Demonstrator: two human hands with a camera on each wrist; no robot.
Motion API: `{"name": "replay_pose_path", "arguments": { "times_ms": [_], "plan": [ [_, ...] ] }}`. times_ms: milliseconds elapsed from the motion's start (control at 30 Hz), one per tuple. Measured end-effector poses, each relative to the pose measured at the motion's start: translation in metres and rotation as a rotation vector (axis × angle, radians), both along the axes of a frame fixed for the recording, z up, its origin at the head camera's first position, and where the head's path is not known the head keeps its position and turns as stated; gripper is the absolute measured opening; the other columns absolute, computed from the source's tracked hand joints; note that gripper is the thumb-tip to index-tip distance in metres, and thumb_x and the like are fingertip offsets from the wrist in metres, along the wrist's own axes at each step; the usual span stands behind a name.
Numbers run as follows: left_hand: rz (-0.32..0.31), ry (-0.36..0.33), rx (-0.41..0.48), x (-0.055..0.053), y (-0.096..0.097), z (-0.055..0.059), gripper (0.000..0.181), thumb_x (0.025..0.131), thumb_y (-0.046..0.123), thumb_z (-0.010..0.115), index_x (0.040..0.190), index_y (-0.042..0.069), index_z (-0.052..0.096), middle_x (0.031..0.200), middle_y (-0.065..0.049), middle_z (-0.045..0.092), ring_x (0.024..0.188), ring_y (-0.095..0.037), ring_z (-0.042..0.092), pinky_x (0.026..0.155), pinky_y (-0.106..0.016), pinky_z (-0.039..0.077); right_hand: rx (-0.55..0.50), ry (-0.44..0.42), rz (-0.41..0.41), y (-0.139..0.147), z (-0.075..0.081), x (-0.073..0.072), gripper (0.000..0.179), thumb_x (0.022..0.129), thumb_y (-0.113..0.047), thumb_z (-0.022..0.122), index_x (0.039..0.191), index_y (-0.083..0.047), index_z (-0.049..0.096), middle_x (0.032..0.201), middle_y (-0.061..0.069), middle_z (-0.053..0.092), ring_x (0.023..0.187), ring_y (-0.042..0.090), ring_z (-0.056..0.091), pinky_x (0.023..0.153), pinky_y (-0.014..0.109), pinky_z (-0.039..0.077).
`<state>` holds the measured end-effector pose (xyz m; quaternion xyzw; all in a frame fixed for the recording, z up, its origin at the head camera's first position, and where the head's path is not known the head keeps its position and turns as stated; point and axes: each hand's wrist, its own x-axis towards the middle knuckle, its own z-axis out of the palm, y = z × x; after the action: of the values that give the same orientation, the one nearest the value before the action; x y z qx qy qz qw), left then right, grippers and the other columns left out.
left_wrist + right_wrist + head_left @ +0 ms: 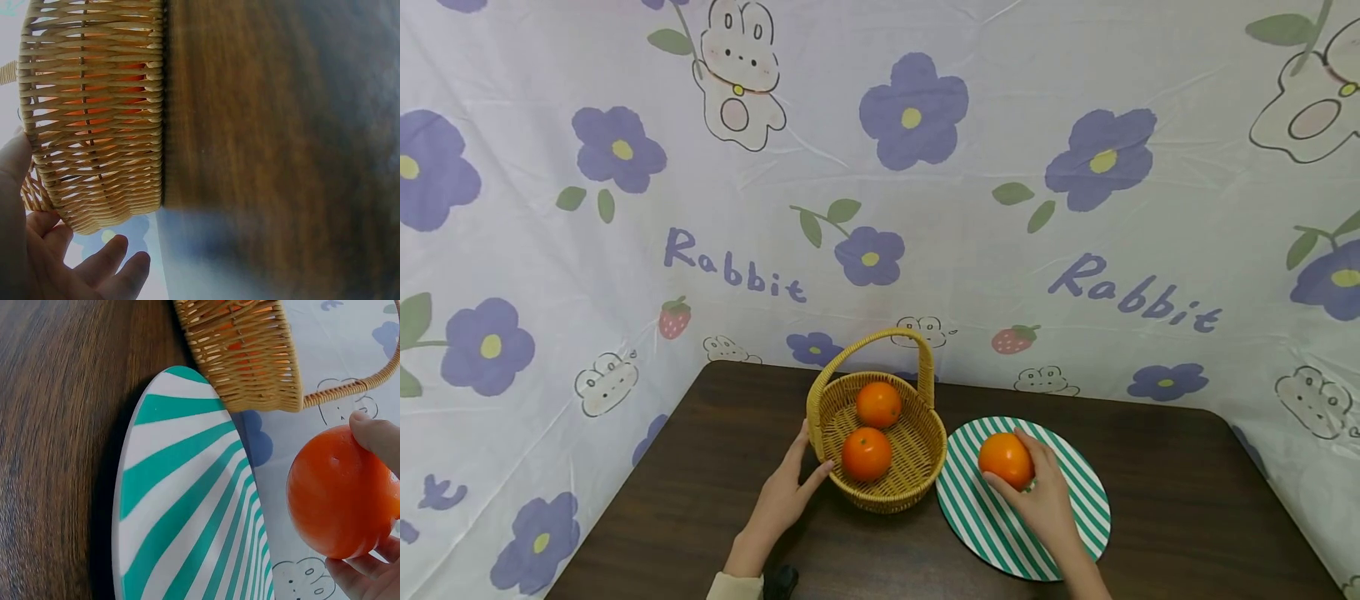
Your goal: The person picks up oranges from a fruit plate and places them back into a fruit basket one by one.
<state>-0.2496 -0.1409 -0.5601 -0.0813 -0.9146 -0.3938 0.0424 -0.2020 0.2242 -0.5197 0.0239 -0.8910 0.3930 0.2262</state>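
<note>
A yellow wicker basket (880,497) with a tall handle stands on the table, with one orange (878,405) at its back and another orange (867,455) nearer the front. My left hand (781,493) rests against the basket's left side, thumb at the rim; in the left wrist view, some fingers (128,275) are spread off the wicker. Over a round green-and-white striped plate (958,492), my right hand (1047,500) holds a third orange (1006,460) between thumb and fingers. The right wrist view shows this orange (340,490) raised clear of the plate.
The dark wooden table (1180,483) has the plate just right of the basket. Behind and beside it hangs a white cloth (970,225) printed with flowers and rabbits. A small black object (781,581) shows beside the left sleeve (735,587).
</note>
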Motion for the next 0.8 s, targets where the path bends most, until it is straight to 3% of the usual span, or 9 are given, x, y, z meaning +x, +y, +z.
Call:
{"name": "replay_pose_path", "arguments": {
  "times_ms": [367, 800],
  "plan": [
    [0.0, 0.003, -0.002, -0.001, 0.0, -0.001, 0.077, 0.087, 0.063, 0.046, 0.147, 0.042, 0.002, 0.153, 0.001, 0.021, 0.131, -0.034, 0.038, 0.097, -0.059, 0.035, -0.013, -0.034, 0.023, -0.006, 0.004, -0.001, 0.079, 0.073, -0.035, 0.079, 0.139, -0.01, 0.042, 0.13, 0.017, 0.045, 0.107, 0.036, 0.053, 0.084, 0.054, 0.047],
    [0.001, -0.01, 0.0, 0.0, 0.0, 0.0, 0.078, 0.086, 0.063, 0.046, 0.147, 0.042, 0.002, 0.153, 0.001, 0.02, 0.131, -0.034, 0.038, 0.097, -0.059, 0.035, -0.038, -0.01, 0.043, -0.018, 0.012, -0.005, 0.078, 0.072, -0.033, 0.08, 0.137, -0.011, 0.044, 0.13, 0.017, 0.045, 0.107, 0.035, 0.054, 0.083, 0.053, 0.049]
  ]
}}
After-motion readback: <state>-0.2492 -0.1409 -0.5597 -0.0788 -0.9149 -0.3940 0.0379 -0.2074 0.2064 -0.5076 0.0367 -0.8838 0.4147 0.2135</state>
